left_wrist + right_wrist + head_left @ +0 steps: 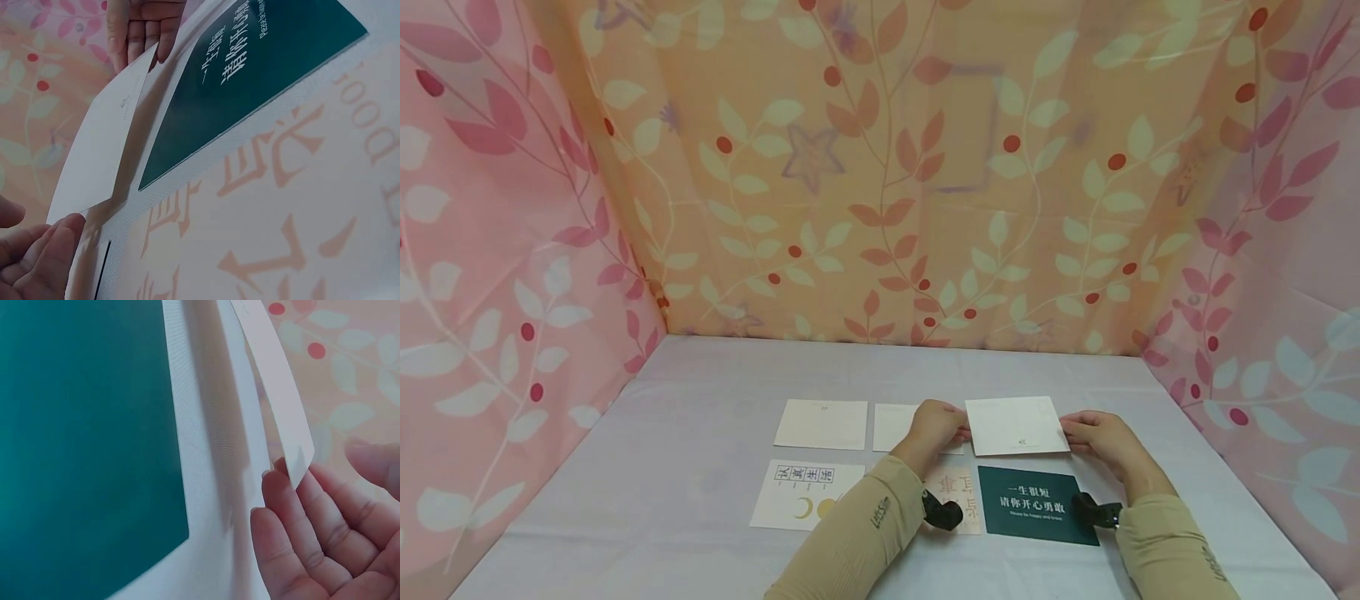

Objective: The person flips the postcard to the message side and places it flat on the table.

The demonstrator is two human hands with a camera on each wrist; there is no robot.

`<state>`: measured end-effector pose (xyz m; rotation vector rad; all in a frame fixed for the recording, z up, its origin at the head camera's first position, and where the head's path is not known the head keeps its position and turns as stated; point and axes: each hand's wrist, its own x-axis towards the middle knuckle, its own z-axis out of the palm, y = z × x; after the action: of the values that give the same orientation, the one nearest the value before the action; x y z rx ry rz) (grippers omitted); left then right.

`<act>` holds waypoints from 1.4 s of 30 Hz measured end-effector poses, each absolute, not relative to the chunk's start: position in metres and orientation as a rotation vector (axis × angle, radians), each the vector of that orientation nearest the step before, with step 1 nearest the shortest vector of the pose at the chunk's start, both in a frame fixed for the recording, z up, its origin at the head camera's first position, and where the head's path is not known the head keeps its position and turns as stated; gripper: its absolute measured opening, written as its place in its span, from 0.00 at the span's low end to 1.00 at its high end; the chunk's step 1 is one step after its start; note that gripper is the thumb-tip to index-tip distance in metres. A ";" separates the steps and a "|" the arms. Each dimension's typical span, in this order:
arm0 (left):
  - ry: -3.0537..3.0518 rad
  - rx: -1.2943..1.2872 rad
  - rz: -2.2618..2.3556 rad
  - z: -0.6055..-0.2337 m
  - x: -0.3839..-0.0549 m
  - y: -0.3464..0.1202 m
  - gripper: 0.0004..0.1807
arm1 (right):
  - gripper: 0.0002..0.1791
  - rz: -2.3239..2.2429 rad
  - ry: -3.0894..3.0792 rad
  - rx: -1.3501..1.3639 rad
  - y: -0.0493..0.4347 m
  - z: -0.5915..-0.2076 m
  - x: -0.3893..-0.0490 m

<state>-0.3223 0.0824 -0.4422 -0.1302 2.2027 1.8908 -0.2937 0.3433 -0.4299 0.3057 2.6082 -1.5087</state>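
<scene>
A white card [1018, 426], its plain side with a small mark facing up, is raised off the table between two hands. At its left edge is my left hand [937, 422]; in the left wrist view its fingertips [74, 220] touch the card's near corner, thumb apart. My right hand [1101, 437] supports the right edge; in the right wrist view the card's corner rests against relaxed fingers [322, 519], and the thumb stays away. Just in front lies a dark green card [1033, 504] with white lettering, flat on the table.
Two more pale cards lie in the back row: one at left [822, 425], one [891, 427] partly behind my left hand. In front are a card with a yellow moon [775, 500] and a card with orange characters [962, 500], both partly covered by my left arm. Patterned curtains surround the white table [625, 467].
</scene>
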 end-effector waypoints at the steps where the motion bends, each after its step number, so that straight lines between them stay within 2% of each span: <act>1: 2.189 -0.125 1.901 -0.442 -0.322 0.082 0.07 | 0.24 -1.502 2.609 0.312 0.343 -0.430 -0.294; 42: 2.127 -0.194 1.916 -0.445 -0.325 0.085 0.10 | 0.22 -1.411 2.589 0.340 0.342 -0.438 -0.296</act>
<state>-0.3248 0.0849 -0.4447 -0.1938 2.1274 1.9164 -0.2964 0.3419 -0.4375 0.3400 2.5893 -1.4108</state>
